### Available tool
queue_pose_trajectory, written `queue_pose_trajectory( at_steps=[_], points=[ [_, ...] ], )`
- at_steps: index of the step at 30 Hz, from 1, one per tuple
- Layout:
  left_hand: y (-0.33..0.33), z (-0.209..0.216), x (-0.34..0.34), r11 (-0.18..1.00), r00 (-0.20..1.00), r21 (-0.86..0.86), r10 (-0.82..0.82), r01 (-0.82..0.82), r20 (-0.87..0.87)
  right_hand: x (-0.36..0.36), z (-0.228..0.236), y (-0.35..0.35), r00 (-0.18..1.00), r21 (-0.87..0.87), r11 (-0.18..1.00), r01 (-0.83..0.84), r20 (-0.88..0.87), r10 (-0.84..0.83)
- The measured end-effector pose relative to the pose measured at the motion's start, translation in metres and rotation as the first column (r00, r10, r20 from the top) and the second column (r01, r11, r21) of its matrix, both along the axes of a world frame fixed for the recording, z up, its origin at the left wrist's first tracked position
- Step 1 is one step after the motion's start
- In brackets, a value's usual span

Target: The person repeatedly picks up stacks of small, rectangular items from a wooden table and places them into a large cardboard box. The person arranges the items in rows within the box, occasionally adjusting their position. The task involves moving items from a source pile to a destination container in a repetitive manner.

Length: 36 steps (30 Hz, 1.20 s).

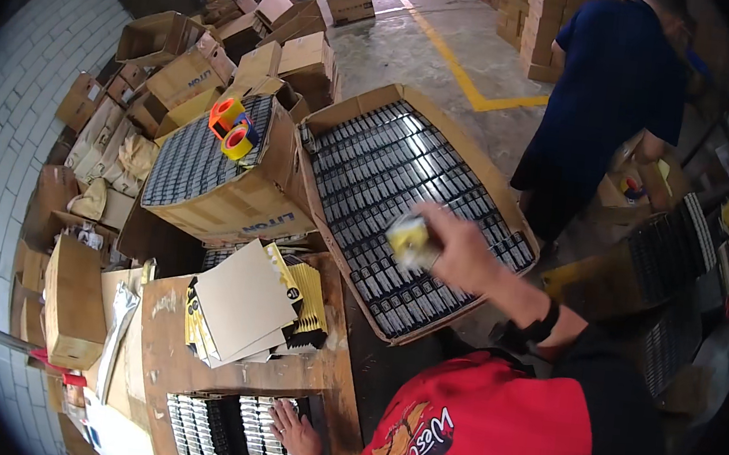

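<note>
My right hand [461, 254] is raised over a large open carton [334, 260], its fingers closed around a small yellow, white and clear item [413, 240]. Motion blur hides what kind of thing that is. Rows of small black-and-silver packs [379, 176] fill the carton. At the lower edge, my left hand [297, 434] lies with fingers stretched out on the right part of several rows of similar packs [192, 431], set into a wooden table [162, 357]. It grips nothing that I can see.
Beige and yellow-black card sheets [245, 304] lie stacked on the table. Behind, tape rolls and an orange dispenser [227, 115] rest on a packed carton [246, 215]. Brown boxes [189, 76] crowd the back left. A person in dark blue [606, 84] bends over boxes at the right.
</note>
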<state>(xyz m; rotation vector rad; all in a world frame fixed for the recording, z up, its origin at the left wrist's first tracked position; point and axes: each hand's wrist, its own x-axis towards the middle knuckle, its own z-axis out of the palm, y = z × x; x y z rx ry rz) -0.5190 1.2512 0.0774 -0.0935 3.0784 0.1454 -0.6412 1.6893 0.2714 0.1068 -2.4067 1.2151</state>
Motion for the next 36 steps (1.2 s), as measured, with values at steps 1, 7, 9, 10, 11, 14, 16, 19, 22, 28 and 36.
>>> queue_pose_trajectory(
  at_steps=[1,7,9,10,11,14,16,19,22,28,36],
  points=[
    [-0.002,-0.001,0.003,1.000,1.000,-0.013,-0.002,0.002,-0.006,-0.005,-0.002,0.026,0.987,0.069,0.988,0.141,0.064,-0.145],
    [-0.004,-0.002,-0.002,1.000,1.000,0.008,-0.029,0.029,-0.004,-0.043,-0.071,0.095,0.902,0.417,0.902,-0.116,0.425,-0.080],
    [-0.008,-0.004,-0.001,1.000,1.000,0.002,-0.017,0.017,0.005,-0.046,-0.075,0.095,0.787,0.320,0.856,-0.406,0.599,0.149],
    [-0.006,-0.004,0.003,1.000,1.000,0.008,-0.004,0.004,0.019,-0.047,-0.075,0.093,0.695,0.219,0.850,-0.479,0.686,0.215],
    [-0.005,-0.004,0.004,1.000,1.000,-0.009,0.000,0.001,0.008,-0.050,-0.073,0.092,0.673,0.221,0.839,-0.498,0.708,0.213],
    [0.000,-0.002,0.002,0.999,1.000,-0.032,0.009,-0.010,-0.016,-0.059,-0.070,0.088,0.711,0.293,0.791,-0.537,0.662,0.237],
    [0.002,0.000,0.002,0.999,1.000,-0.033,0.010,-0.010,-0.010,-0.067,-0.069,0.085,0.728,0.346,0.744,-0.571,0.632,0.264],
    [0.003,-0.001,0.000,1.000,1.000,-0.019,0.022,-0.022,0.003,-0.080,-0.067,0.084,0.704,0.364,0.703,-0.610,0.656,0.271],
    [0.006,0.000,-0.001,0.999,0.999,-0.022,0.042,-0.042,0.013,-0.089,-0.066,0.090,0.688,0.322,0.753,-0.575,0.688,0.231],
    [0.001,-0.004,-0.001,0.997,0.999,-0.058,0.043,-0.044,-0.022,-0.080,-0.051,0.085,0.571,0.361,0.676,-0.643,0.814,0.109],
    [0.004,-0.001,-0.004,0.997,0.998,-0.053,0.050,-0.052,-0.030,-0.067,-0.043,0.096,0.471,0.038,0.803,-0.595,0.826,0.310]
  ],
)
